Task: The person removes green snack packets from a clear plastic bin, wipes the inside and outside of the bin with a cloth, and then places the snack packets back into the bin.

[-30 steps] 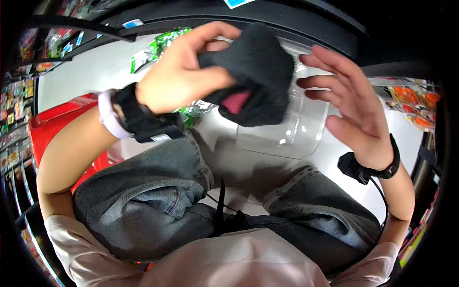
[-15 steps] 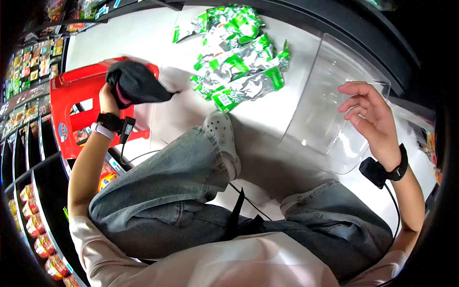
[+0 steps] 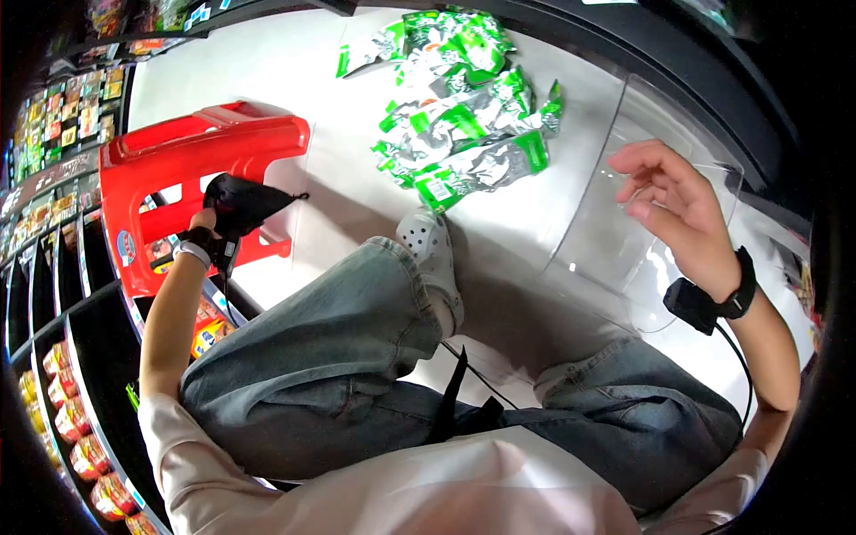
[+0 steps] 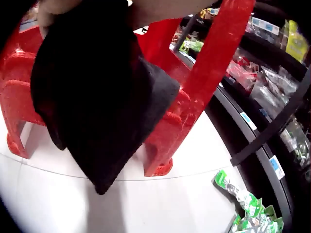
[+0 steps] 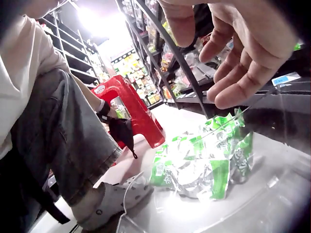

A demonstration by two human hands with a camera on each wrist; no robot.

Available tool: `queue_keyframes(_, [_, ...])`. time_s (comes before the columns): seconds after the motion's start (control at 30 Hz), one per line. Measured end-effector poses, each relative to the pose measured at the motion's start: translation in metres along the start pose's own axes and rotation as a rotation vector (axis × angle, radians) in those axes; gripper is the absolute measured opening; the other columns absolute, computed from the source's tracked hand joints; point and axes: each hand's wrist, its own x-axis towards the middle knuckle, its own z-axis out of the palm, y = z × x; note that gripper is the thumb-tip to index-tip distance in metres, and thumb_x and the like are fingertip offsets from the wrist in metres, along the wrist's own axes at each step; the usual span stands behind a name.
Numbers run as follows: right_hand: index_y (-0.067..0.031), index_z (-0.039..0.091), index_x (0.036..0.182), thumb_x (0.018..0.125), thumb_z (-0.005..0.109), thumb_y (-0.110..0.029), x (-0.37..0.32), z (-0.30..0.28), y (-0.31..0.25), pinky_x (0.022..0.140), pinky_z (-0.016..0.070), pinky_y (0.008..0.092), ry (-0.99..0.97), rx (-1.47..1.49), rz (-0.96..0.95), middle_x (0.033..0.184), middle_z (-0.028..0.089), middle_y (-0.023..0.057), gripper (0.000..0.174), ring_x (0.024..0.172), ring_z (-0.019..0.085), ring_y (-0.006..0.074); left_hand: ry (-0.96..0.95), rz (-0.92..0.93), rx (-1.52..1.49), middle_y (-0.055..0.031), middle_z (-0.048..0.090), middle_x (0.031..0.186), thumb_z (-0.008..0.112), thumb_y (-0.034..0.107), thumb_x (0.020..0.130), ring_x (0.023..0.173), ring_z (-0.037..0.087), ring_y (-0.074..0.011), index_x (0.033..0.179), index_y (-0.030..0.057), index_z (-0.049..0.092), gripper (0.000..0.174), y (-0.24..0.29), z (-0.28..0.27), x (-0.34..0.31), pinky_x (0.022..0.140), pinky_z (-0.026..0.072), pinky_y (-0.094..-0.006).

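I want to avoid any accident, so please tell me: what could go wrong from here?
The black cloth item in the left hand hangs close to the red stool and might snag on it. The right hand is near the clear container, whose edges are hard to see, so it could be bumped. The green packets lie near the shoe; a foot shift might crush one.

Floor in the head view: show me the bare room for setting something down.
The floor is bare between the red plastic stool and the green-and-silver packets, with a narrower strip between packets and clear plastic container. It is crowded where the packets overlap.
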Motion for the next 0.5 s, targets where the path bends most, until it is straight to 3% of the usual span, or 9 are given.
queue_keyframes(0.13, [-0.0040, 0.051, 0.105, 0.078, 0.052, 0.000, -0.002, -0.003, 0.000, 0.075, 0.0393, 0.0222, -0.011, -0.016, -0.045, 0.105, 0.052, 0.0021, 0.027, 0.086, 0.048, 0.0089, -0.012, -0.045, -0.048, -0.0229, 0.060, 0.096, 0.054, 0.033, 0.076, 0.090, 0.060, -0.0337, 0.102, -0.0033, 0.056, 0.045, 0.011, -0.028, 0.004, 0.073, 0.0498, -0.0421])
queue_keyframes(0.3, [-0.0043, 0.052, 0.100, 0.077, 0.052, 0.000, -0.014, -0.007, 0.001, 0.072, 0.0402, 0.0220, 0.009, -0.094, -0.052, 0.100, 0.053, 0.0011, 0.024, 0.082, 0.050, 0.0084, -0.015, 0.082, 0.000, -0.0275, 0.059, 0.094, 0.045, 0.034, 0.083, 0.090, 0.060, -0.0364, 0.104, -0.0050, 0.055, 0.046, 0.018, -0.053, 0.011, 0.073, 0.0487, -0.0438])
queue_keyframes(0.4, [-0.0048, 0.053, 0.099, 0.076, 0.053, 0.000, -0.022, -0.008, 0.007, 0.070, 0.0408, 0.0219, 0.043, -0.089, -0.023, 0.098, 0.053, 0.0010, 0.023, 0.080, 0.050, 0.0084, 0.148, -0.639, -0.714, -0.0206, 0.062, 0.081, 0.067, 0.034, 0.069, 0.086, 0.061, -0.0311, 0.102, -0.0028, 0.052, 0.052, 0.056, -0.067, -0.005, 0.075, 0.0494, -0.0340])
queue_keyframes(0.43, [-0.0048, 0.053, 0.099, 0.076, 0.053, 0.000, -0.025, -0.009, 0.008, 0.070, 0.0408, 0.0219, 0.046, -0.091, -0.021, 0.098, 0.053, 0.0010, 0.023, 0.080, 0.050, 0.0084, 0.217, -0.467, -0.637, -0.0240, 0.062, 0.080, 0.053, 0.036, 0.079, 0.084, 0.062, -0.0342, 0.097, -0.0024, 0.057, 0.043, 0.050, -0.049, -0.002, 0.071, 0.0483, -0.0371])
queue_keyframes(0.5, [-0.0056, 0.053, 0.098, 0.076, 0.053, 0.000, -0.030, -0.011, 0.010, 0.069, 0.0411, 0.0221, 0.042, -0.121, 0.001, 0.097, 0.053, 0.0009, 0.023, 0.081, 0.050, 0.0089, 0.209, -0.518, -0.714, -0.0263, 0.061, 0.085, 0.055, 0.040, 0.075, 0.089, 0.059, -0.0368, 0.097, -0.0041, 0.057, 0.049, 0.048, -0.030, 0.006, 0.076, 0.0476, -0.0398])
